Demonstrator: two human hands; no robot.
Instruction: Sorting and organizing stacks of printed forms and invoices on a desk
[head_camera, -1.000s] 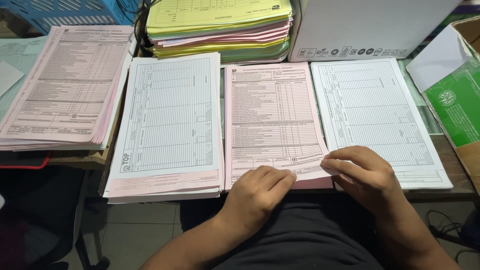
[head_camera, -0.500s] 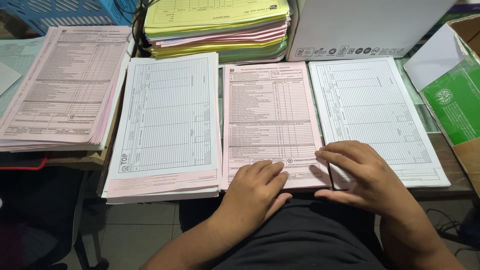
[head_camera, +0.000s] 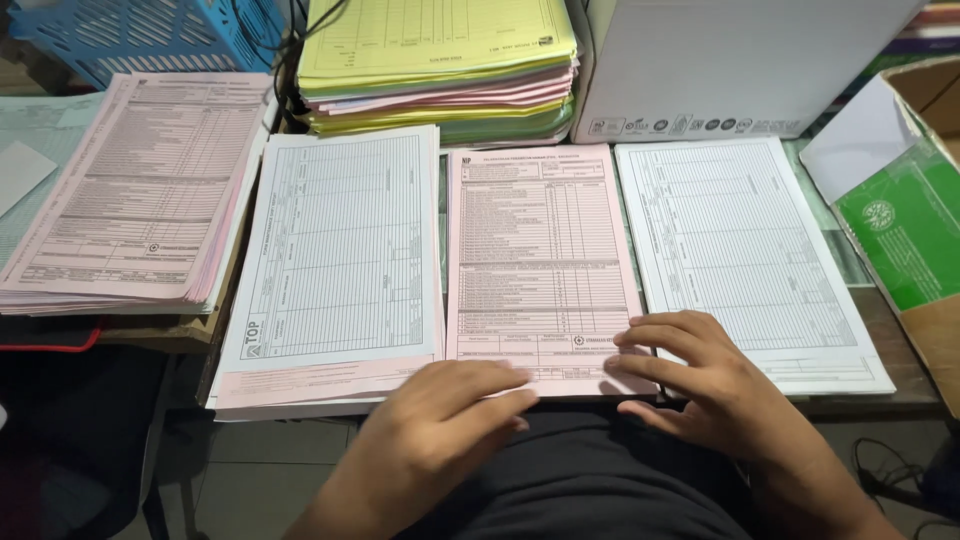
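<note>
Both hands, left hand (head_camera: 450, 415) and right hand (head_camera: 700, 385), lie open-fingered on the pink printed form (head_camera: 540, 260), holding nothing.

Both hands flat, palms down, fingers loosely spread: left (head_camera: 440, 415), right (head_camera: 700, 375).

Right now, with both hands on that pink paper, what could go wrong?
1. The pink form lies at the desk's near edge under the left hand and right hand; a pull might slide sheets off onto the lap.
2. The white form stack beside it already overhangs the edge and looks fanned, so a bump could spill it.
3. The right hand also rests near the right white form, which might get dragged askew.
</note>
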